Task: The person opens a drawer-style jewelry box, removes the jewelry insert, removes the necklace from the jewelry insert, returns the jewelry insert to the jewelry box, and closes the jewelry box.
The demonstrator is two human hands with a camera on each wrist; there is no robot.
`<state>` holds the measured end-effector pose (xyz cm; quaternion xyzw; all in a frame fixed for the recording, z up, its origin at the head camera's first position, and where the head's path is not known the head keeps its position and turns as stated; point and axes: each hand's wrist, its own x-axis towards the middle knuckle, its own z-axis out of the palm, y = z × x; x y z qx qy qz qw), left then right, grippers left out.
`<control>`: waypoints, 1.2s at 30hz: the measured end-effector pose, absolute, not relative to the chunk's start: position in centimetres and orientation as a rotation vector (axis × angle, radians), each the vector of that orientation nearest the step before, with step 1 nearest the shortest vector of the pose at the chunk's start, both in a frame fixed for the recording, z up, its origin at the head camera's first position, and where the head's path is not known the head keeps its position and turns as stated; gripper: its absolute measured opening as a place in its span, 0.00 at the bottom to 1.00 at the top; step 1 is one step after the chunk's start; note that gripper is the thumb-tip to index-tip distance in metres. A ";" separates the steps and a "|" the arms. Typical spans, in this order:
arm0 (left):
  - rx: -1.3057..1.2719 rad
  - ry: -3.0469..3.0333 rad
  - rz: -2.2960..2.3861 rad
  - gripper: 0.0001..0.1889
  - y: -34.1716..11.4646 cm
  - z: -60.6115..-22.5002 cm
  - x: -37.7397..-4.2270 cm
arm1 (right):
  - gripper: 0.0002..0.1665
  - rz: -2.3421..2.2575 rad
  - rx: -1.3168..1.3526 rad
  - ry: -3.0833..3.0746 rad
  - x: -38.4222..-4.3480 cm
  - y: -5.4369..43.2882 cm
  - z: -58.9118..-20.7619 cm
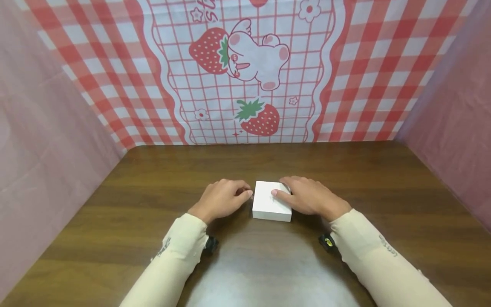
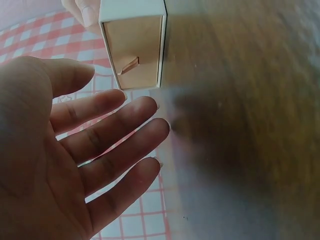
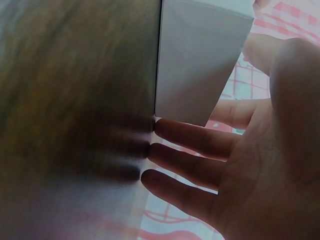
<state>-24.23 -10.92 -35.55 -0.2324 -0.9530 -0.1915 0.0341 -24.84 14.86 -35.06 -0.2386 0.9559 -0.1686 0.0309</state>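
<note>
A small white box (image 1: 268, 204) lies flat on the wooden table. My right hand (image 1: 310, 196) holds it at the right, the thumb over its top and the index finger around the far corner. Beside the opposite end is my left hand (image 1: 224, 198), fingers relaxed and apart, holding nothing. In the left wrist view that end of the box shows a tan drawer front (image 2: 132, 45) inside a white sleeve, with a small ribbon pull tab (image 2: 131, 65). The right wrist view shows the box's plain white side (image 3: 195, 65), with lower fingers of the right hand resting near the tabletop.
The brown wooden table (image 1: 184, 170) extends around the box. Behind it hangs a red-and-white checked cloth (image 1: 364, 76) with strawberry prints. Pink cloth (image 1: 46, 136) hangs at the left, and more pink cloth (image 1: 456, 111) at the right.
</note>
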 end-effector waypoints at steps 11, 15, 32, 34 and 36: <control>-0.725 -2.944 -0.543 0.15 -10.4 -35.7 -24.2 | 0.40 -0.506 -0.715 2.926 -24.9 15.0 -35.0; -0.735 -2.946 -0.535 0.14 -10.3 -35.8 -24.2 | 0.39 -0.505 -0.730 2.930 -24.8 15.1 -35.0; -0.747 -2.956 -0.493 0.13 -9.8 -35.6 -23.8 | 0.40 -0.516 -0.723 2.919 -24.9 15.3 -35.1; -0.744 -2.951 -0.474 0.12 -9.7 -35.6 -23.7 | 0.40 -0.519 -0.723 2.921 -24.9 15.3 -35.1; -0.742 -2.946 -0.448 0.11 -9.7 -35.5 -23.7 | 0.40 -0.521 -0.726 2.921 -24.9 15.2 -35.1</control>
